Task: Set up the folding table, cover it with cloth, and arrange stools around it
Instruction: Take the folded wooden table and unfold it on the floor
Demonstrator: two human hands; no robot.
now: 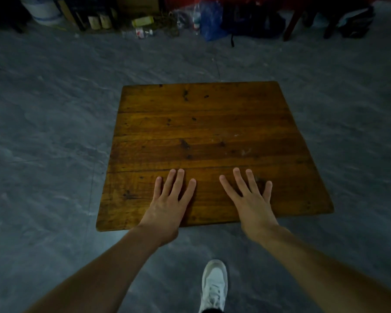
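A square folding table (203, 129) with a brown plank top stands on the grey floor in front of me; its legs are hidden under the top. My left hand (167, 204) lies flat on the near edge of the top, fingers spread. My right hand (251, 199) rests flat beside it on the same edge, fingers apart. Neither hand holds anything. No cloth or stool is in sight.
My white shoe (213, 285) stands on the concrete floor just behind the table's near edge. Along the far wall lie a white bucket (43, 10), bottles, a blue plastic bag (210, 21), dark bags and red furniture legs (291, 23).
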